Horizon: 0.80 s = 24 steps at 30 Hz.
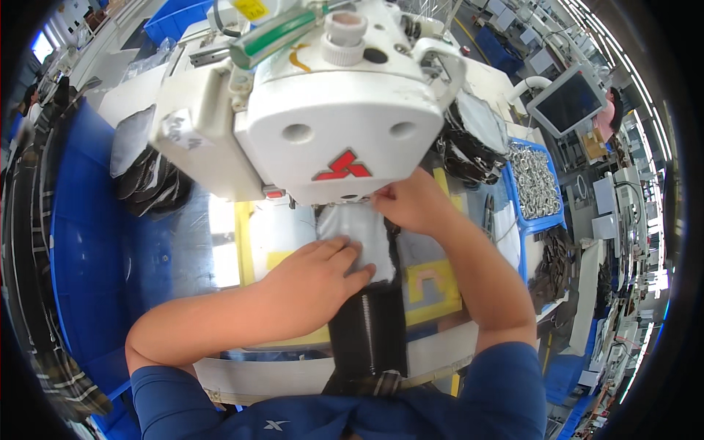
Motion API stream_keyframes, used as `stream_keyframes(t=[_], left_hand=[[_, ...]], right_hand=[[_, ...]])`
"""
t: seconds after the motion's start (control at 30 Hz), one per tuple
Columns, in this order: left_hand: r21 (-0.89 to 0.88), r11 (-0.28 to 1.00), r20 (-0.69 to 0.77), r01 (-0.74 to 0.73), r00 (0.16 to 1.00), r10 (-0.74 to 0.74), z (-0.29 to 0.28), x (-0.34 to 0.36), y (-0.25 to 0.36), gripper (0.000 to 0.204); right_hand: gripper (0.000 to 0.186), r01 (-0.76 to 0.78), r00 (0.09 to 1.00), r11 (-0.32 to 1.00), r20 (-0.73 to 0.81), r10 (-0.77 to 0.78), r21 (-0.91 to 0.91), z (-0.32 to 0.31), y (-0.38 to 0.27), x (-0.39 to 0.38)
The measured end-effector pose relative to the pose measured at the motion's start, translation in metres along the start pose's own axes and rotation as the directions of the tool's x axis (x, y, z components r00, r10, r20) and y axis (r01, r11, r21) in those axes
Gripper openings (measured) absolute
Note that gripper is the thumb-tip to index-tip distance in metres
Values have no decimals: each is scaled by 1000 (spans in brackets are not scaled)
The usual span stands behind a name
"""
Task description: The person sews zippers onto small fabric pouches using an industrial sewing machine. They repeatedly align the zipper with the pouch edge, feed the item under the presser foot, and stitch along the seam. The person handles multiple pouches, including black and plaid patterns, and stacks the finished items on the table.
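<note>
A white industrial sewing machine (345, 110) stands right before me, its head over the work. Under it lies a grey-white fabric piece (358, 227) on a long black fabric strip (369, 330), which runs toward my body. My left hand (315, 279) rests on the fabric piece with its fingers stretched and apart. My right hand (416, 205) is closed in a pinch at the piece's far right edge, close under the machine head. What sits between its fingertips is hidden. The needle area is also covered by the machine head.
A green-handled screwdriver (279, 37) lies atop the machine. Stacked fabric pieces stand left (150, 176) and right (475, 136). A blue tray of metal hardware (534, 180) is at the right, below a screen (568, 103). A large blue bin (88, 257) borders the left side.
</note>
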<state>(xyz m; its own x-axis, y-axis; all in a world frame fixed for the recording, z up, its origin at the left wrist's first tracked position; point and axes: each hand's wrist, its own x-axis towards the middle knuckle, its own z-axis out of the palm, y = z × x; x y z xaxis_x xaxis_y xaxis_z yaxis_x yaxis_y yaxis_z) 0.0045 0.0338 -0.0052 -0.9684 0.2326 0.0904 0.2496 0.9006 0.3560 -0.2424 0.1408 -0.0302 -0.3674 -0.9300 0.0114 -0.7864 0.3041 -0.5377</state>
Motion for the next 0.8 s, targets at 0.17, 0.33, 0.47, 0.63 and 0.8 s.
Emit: stream_keyframes(t=[0.17,0.33,0.47,0.63,0.8], left_hand=[[22,998,-76,55,996,-54,23,14,14,39],[-129,985,-363,114,919,-154,0,-5,20,28],[-534,817,-571,218,620,-539,-62,-56,32,15],[-694,708,-720,-129,138,-681,-102,-144,7,34],[-416,663,-865,622,-46,-500,-97,-167,14,41]], right_hand=[[26,-115,993,969,1,118,217,-12,8,-38],[42,-273,946,799,-3,325,537,-2,11,-88],[56,-243,967,918,149,205,312,-13,-49,-149],[35,196,826,961,496,-269,196,24,-78,-198],[25,-3,811,918,538,-229,396,-22,-104,-186]])
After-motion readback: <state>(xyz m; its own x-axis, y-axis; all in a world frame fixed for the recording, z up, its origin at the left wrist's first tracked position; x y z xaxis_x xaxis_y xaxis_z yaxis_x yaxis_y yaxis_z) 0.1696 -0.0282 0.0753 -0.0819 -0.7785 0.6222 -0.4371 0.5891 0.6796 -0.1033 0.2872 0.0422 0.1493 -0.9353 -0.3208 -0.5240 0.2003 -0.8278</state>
